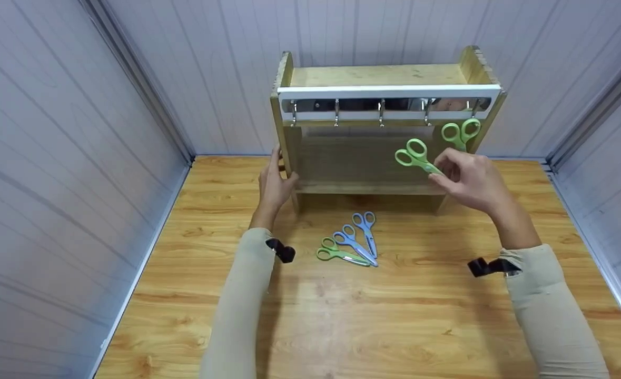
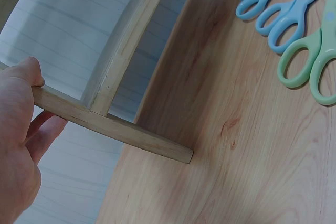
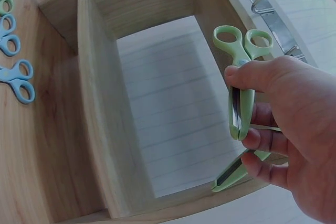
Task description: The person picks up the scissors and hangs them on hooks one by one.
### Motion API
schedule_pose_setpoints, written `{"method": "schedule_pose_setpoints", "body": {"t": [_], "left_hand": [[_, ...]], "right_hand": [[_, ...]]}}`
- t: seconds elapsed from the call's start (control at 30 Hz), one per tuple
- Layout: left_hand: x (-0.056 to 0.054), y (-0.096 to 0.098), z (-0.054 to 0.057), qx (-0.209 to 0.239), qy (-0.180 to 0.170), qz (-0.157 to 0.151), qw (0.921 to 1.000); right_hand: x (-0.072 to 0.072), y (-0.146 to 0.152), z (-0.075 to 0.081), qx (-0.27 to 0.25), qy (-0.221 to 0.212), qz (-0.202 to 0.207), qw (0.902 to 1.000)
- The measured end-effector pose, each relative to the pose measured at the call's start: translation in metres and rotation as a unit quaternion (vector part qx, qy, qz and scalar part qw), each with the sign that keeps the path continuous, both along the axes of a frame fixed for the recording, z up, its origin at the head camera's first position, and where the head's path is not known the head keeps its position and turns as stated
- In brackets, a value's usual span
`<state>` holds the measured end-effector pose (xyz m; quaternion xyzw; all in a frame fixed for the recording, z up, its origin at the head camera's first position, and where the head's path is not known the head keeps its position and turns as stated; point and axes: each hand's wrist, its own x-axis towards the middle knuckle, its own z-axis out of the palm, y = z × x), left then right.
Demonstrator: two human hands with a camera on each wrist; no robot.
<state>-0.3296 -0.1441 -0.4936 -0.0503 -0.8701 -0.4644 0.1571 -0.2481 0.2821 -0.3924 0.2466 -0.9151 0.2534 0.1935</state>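
Observation:
My right hand [image 1: 471,176] pinches green-handled scissors [image 1: 426,165] by the blades, finger loops upward, in front of the wooden shelf [image 1: 373,76]. Another pair of green scissors [image 1: 462,141] hangs at the rightmost hook, just behind that hand; in the right wrist view its blades [image 3: 231,174] show beyond the fingers. My left hand [image 1: 276,184] grips the shelf's left side panel [image 2: 126,129], thumb on one side and fingers on the other. On the table before the shelf lie two blue scissors [image 1: 366,231] and one green pair [image 1: 336,253], tips together.
A white rail [image 1: 360,90] with several metal hooks [image 1: 382,113] runs along the shelf's upper front. The shelf stands on a wood-grain table [image 1: 321,326], close to the back wall [image 1: 236,63]. Panelled walls rise at both sides.

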Motion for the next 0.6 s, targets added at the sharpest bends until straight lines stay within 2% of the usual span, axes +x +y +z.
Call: {"method": "schedule_pose_setpoints", "body": {"t": [0.17, 0.4, 0.6], "left_hand": [[0.0, 0.0, 0.001, 0.002, -0.008, 0.002, 1.0], [0.0, 0.0, 0.001, 0.001, -0.003, 0.0, 1.0], [0.0, 0.001, 0.001, 0.001, -0.003, 0.001, 1.0]], "right_hand": [[0.0, 0.002, 0.006, -0.006, 0.002, -0.001, 1.0], [0.001, 0.004, 0.012, -0.021, 0.005, -0.001, 0.9998], [0.003, 0.005, 0.017, -0.043, -0.009, -0.007, 0.999]]}}
